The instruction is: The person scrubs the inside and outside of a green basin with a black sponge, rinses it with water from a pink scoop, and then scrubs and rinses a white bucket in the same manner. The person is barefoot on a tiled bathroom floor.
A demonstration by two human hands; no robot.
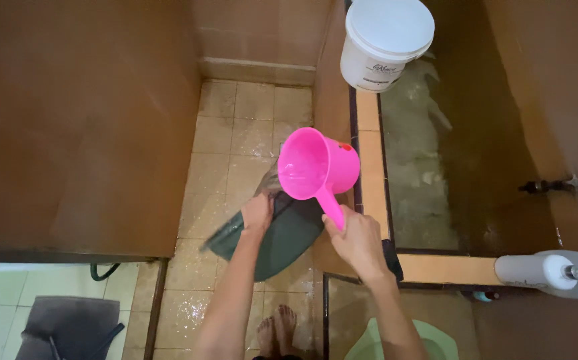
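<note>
My right hand [357, 239] grips the handle of a pink plastic water dipper [315, 167], tilted toward me, with water inside. My left hand [257, 212] holds the upper edge of a dark green flat object [282, 240], apparently a dustpan, hanging over the wet tiled floor. The dipper's mouth is just above and to the right of my left hand. My bare feet [277, 330] show at the bottom.
A tiled water basin [429, 167] filled with water lies to the right, a white lidded bucket [385, 41] on its far rim. A tap [549, 186] sticks out of the right wall. A white pump bottle [555, 272] and a green squat toilet [375, 343] are near.
</note>
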